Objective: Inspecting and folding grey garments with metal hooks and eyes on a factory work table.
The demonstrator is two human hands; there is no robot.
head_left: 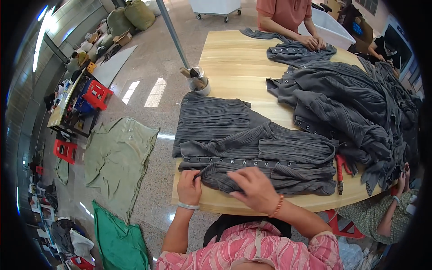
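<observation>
A dark grey ribbed garment (220,121) lies spread on the wooden table in front of me. Across it runs a placket (243,162) with a row of metal eyelets. At the near left corner, my left hand (190,186) pinches the garment's edge between thumb and fingers. My right hand (256,190) hovers over or lightly touches the near part of the cloth; its thumb and fingers are apart and nothing shows between them. Beside the garment's right end lies a red-handled hand tool (341,173), its exact kind unclear.
More dark grey garments (335,94) are heaped on the table's (234,58) right side. A clear container (200,82) of tools stands at the left edge. Across from me, a person in an orange shirt (281,13) handles a similar garment. Another person's hand (400,182) is at right.
</observation>
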